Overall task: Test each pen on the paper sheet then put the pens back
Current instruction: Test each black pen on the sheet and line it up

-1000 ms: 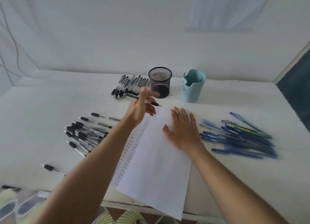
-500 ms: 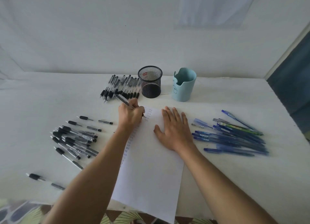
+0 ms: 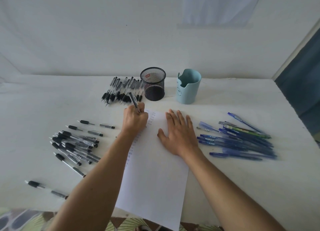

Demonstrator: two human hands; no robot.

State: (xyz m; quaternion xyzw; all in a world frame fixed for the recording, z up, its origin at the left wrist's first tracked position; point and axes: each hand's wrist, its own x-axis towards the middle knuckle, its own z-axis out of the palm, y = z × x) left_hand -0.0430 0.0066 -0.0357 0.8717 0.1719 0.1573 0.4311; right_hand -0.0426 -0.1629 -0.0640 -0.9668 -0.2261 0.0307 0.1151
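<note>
The left hand [image 3: 135, 120] is curled into a writing fist at the far left corner of the paper [image 3: 155, 170]. Its fingers and thumb pinch a black pen [image 3: 133, 101] low on the barrel. The barrel sticks up out of the fist and leans away toward the back of the table [image 3: 43, 101]; the tip is hidden behind the fingers, so I cannot tell whether it touches the sheet. The left forearm comes in from the near left, bare, and runs along the sheet's left edge.

The right hand [image 3: 180, 133] lies palm down on the upper right part of the paper, fingers straight and slightly spread, thumb out to the left. It holds nothing. Its forearm comes in from the near right, across the sheet's right edge.

Small marks [image 3: 150, 117] sit in short columns on the paper just right of the left fist, and more run down its left edge beside the arm.

Behind the left hand a row of black pens [image 3: 119, 92] lies beside a black mesh cup [image 3: 153, 85], with a light blue cup [image 3: 187, 88] just right of it, both upright. A loose pile of black pens [image 3: 74, 144] lies left of the paper, and two more [image 3: 34, 184] lie near the front edge. Blue pens [image 3: 239, 140] are heaped right of the right hand.
</note>
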